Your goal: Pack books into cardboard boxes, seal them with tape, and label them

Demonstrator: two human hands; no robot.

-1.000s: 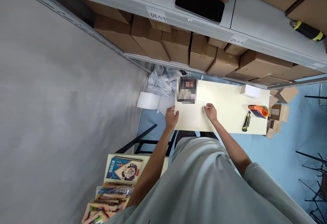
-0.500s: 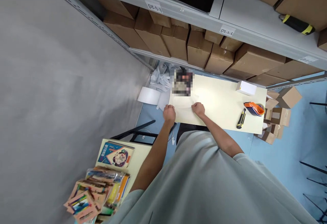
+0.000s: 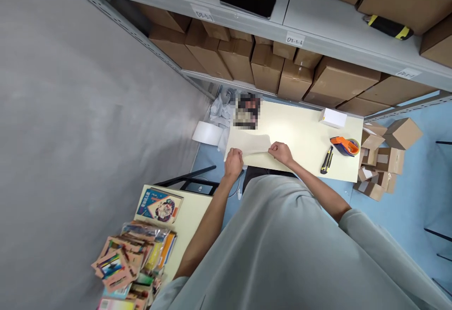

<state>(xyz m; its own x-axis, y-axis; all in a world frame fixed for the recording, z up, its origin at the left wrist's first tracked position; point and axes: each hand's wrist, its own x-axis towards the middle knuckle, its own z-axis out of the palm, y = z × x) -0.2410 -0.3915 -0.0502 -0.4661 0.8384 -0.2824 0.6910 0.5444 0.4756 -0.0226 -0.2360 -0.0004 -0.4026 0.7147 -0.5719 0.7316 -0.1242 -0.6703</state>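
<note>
Between my two hands a thin, pale, translucent sheet (image 3: 252, 144) is spread over the left part of the cream table (image 3: 293, 133). My left hand (image 3: 233, 160) pinches its left end near the table's front left corner. The fingers of my right hand (image 3: 280, 151) are closed on its right end. Just beyond the sheet lies a dark item (image 3: 247, 111), blurred into blocks.
A white box (image 3: 333, 118), an orange tape dispenser (image 3: 344, 146) and a yellow-black cutter (image 3: 326, 160) sit at the table's right. White roll (image 3: 207, 133) stands left. Shelves with boxes rise behind. Books (image 3: 159, 205) lie on a lower-left table.
My right hand has moved slightly right, away from my left, and the sheet between them is now stretched wider and easier to see. The camera view has shifted a little.
</note>
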